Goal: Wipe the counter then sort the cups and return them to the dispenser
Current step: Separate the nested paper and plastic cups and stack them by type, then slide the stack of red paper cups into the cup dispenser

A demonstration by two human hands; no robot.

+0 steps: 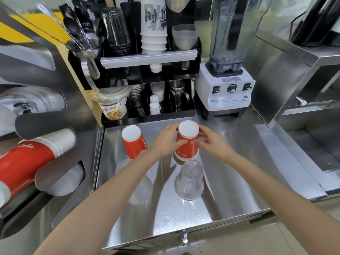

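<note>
Now both hands, left hand (166, 142) and right hand (211, 142), clasp an upturned red cup (187, 144) mid-frame on the steel counter (239, 162).

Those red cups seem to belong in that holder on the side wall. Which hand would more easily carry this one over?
Probably the left hand: it already grips the red cup, and the dispenser holding matching red cups is on the left.
</note>
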